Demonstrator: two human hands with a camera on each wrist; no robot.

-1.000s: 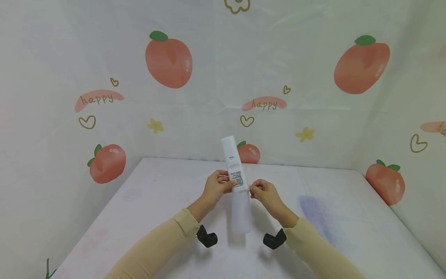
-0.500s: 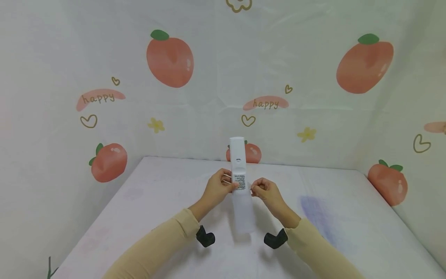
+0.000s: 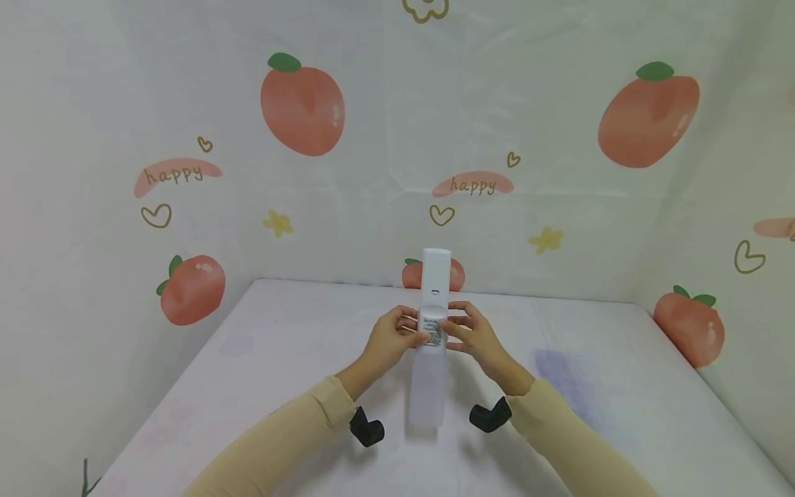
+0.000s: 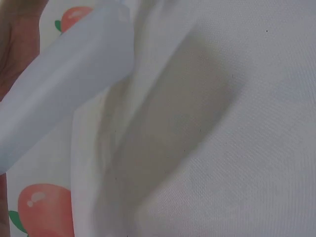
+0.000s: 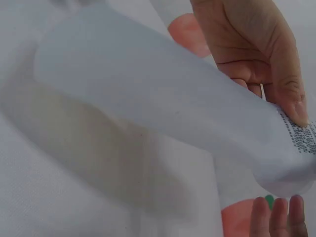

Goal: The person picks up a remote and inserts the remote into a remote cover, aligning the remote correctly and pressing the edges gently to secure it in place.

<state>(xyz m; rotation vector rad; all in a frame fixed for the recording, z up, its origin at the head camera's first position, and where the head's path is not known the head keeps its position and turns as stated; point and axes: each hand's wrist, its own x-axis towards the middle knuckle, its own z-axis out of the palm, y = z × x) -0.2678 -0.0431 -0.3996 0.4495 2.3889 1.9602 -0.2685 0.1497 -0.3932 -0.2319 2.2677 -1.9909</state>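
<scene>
A long white remote control stands nearly upright in the head view, its back with a printed label facing me. Below the label a frosted translucent sleeve covers its lower end. My left hand grips it from the left, thumb on the label. From the other side my right hand holds the edge at the same height, a fingertip on the label. The sleeve crosses the right wrist view, with the left thumb on the label. In the left wrist view the sleeve hides most of the fingers.
A pale cloth-covered table lies beneath, with the sleeve's shadow on it. A curtain printed with red fruit stands behind. Black wrist-worn mounts hang near both cuffs.
The remote control has straightened from a leftward tilt and shifted slightly right. My right hand, earlier pinching at the sleeve's edge, has spread its fingers and now holds the side by the label.
</scene>
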